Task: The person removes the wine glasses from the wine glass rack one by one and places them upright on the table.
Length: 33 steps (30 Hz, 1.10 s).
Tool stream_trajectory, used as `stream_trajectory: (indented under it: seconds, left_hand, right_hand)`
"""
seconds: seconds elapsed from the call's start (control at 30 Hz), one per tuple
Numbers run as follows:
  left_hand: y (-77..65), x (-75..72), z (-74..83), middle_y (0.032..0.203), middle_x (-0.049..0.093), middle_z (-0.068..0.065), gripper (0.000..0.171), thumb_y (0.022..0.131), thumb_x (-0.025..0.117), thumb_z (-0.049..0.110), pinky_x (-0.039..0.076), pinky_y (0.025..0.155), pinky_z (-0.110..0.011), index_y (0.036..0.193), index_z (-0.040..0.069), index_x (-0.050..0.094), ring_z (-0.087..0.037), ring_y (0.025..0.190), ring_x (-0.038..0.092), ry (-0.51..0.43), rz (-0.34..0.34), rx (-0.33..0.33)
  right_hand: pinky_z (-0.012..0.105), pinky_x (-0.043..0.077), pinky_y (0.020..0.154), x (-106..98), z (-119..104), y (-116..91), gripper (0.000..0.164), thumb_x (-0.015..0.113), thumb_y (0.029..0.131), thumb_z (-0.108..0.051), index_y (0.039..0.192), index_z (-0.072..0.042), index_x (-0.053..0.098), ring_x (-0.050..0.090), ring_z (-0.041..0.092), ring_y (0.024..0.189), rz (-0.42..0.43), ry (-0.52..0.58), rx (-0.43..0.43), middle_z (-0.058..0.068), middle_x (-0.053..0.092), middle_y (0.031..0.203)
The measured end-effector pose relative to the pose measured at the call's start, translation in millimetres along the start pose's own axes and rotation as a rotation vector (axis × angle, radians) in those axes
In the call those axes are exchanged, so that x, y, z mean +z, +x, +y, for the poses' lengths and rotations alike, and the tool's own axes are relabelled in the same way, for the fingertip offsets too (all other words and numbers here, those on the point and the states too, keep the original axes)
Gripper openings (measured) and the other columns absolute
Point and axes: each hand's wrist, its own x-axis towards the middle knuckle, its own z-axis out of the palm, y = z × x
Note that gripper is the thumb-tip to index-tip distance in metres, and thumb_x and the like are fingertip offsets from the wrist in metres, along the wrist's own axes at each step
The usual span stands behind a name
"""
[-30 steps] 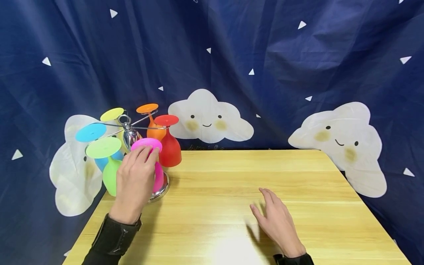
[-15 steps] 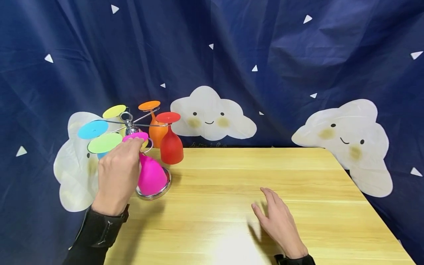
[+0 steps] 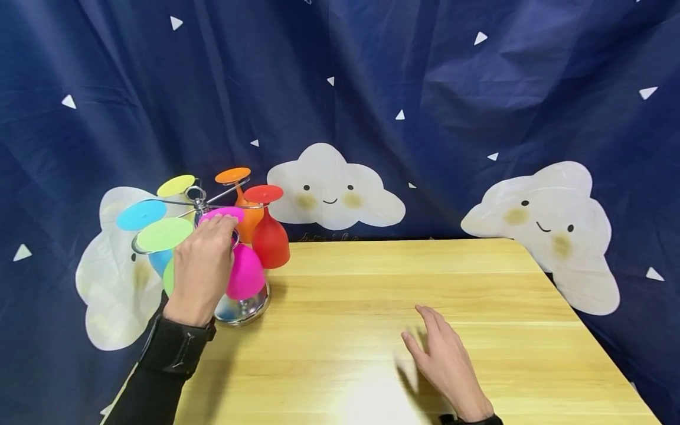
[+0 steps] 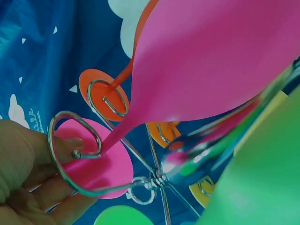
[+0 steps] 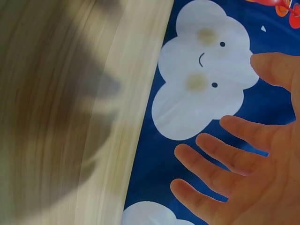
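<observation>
Shifting, the pink glass (image 3: 246,273) has neared the red glass (image 3: 271,240).

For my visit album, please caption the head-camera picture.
Left hand pinches an upside-down pink goblet by its foot at a metal rack; right hand hovers.

Behind the left hand (image 3: 203,268), a black sleeve (image 3: 147,391) and a wide black cuff (image 3: 177,348) (marked with a thin pale line) are worn; behind the right hand (image 3: 448,363), a black band (image 3: 474,420).

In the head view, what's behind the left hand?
Partly, the green goblet: its foot and a sliver of bowl show beside the left hand; its stem and most of its bowl are covered.
</observation>
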Motion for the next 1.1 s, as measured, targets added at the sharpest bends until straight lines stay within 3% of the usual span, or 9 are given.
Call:
stream_trajectory:
  seconds: [0.23,0.4,0.47,0.6,0.7,0.77,0.87,0.97,1.1]
  left_hand:
    - [3.9,5.7,10.6,0.110,0.073,-0.024,0.029,0.086,0.071,-0.012,0.059,0.081,-0.056,0.115,-0.005,0.069,-0.042,0.103,0.071,-0.063,0.039,0.014]
    - [4.6,0.5,23.4,0.117,0.072,-0.022,0.038,0.083,0.078,-0.009,0.056,0.091,-0.056,0.120,-0.003,0.070,-0.039,0.111,0.068,-0.136,0.085,0.003]
    - [4.6,-3.7,28.7,0.117,0.072,-0.021,0.040,0.083,0.079,-0.007,0.056,0.090,-0.055,0.121,-0.002,0.070,-0.039,0.109,0.069,-0.172,0.106,-0.010]
    - [4.0,-12.8,37.3,0.111,0.074,-0.020,0.038,0.085,0.078,-0.004,0.061,0.078,-0.044,0.122,-0.001,0.071,-0.038,0.088,0.074,-0.260,0.140,-0.058]
    - [3.2,-17.5,41.9,0.108,0.076,-0.018,0.034,0.088,0.077,0.000,0.059,0.076,-0.028,0.122,0.001,0.073,-0.035,0.084,0.075,-0.346,0.149,-0.116]
    - [2.0,-18.9,44.9,0.108,0.076,-0.017,0.033,0.088,0.077,0.002,0.053,0.078,-0.015,0.121,0.002,0.073,-0.034,0.088,0.075,-0.416,0.139,-0.168]
    - [-0.8,-18.6,49.7,0.107,0.076,-0.016,0.033,0.086,0.079,0.003,0.046,0.083,-0.005,0.119,0.002,0.074,-0.032,0.097,0.074,-0.537,0.103,-0.269]
    - [-3.5,-15.8,53.3,0.105,0.077,-0.015,0.030,0.087,0.079,0.005,0.050,0.078,-0.006,0.117,0.002,0.075,-0.026,0.095,0.075,-0.643,0.030,-0.401]
    - [-6.6,-7.1,54.6,0.105,0.077,-0.013,0.030,0.091,0.078,0.015,0.057,0.073,-0.015,0.120,0.004,0.075,-0.014,0.091,0.076,-0.817,-0.150,-0.604]
  right_hand:
    - [0.061,0.046,0.102,1.7,0.1,-3.6,0.061,0.065,0.099,-0.041,0.144,-0.002,0.051,0.054,0.043,0.128,-0.006,-0.002,0.009,0.020,0.055,0.143]
    - [0.061,0.046,0.102,2.6,0.0,-4.2,0.061,0.066,0.099,-0.040,0.144,-0.002,0.051,0.054,0.043,0.129,-0.003,-0.004,0.009,0.020,0.055,0.143]
    - [0.061,0.046,0.101,2.5,-0.2,-3.9,0.061,0.067,0.098,-0.039,0.144,-0.002,0.051,0.054,0.043,0.129,0.000,-0.003,0.006,0.020,0.055,0.143]
    - [0.061,0.046,0.101,1.9,-0.5,-3.0,0.061,0.066,0.099,-0.039,0.144,-0.002,0.051,0.054,0.043,0.129,-0.005,-0.002,0.006,0.021,0.055,0.143]
    - [0.061,0.047,0.101,1.2,-0.9,-2.4,0.061,0.066,0.099,-0.040,0.144,-0.002,0.051,0.054,0.043,0.129,-0.008,-0.004,0.008,0.021,0.055,0.143]
    - [0.061,0.047,0.101,1.0,-1.0,-2.2,0.060,0.066,0.099,-0.040,0.144,-0.001,0.051,0.054,0.043,0.128,-0.005,-0.005,0.004,0.022,0.055,0.143]
    - [0.061,0.047,0.101,1.3,-0.7,-2.0,0.060,0.066,0.099,-0.038,0.143,-0.001,0.052,0.055,0.043,0.127,0.002,-0.004,-0.003,0.022,0.056,0.142]
    - [0.060,0.047,0.101,1.9,-0.5,-2.1,0.059,0.067,0.098,-0.037,0.142,-0.001,0.052,0.056,0.043,0.127,0.008,-0.001,-0.012,0.021,0.056,0.141]
    - [0.061,0.047,0.101,2.0,-0.9,-2.3,0.059,0.068,0.098,-0.037,0.143,-0.002,0.051,0.056,0.043,0.126,0.016,0.000,-0.014,0.020,0.056,0.142]
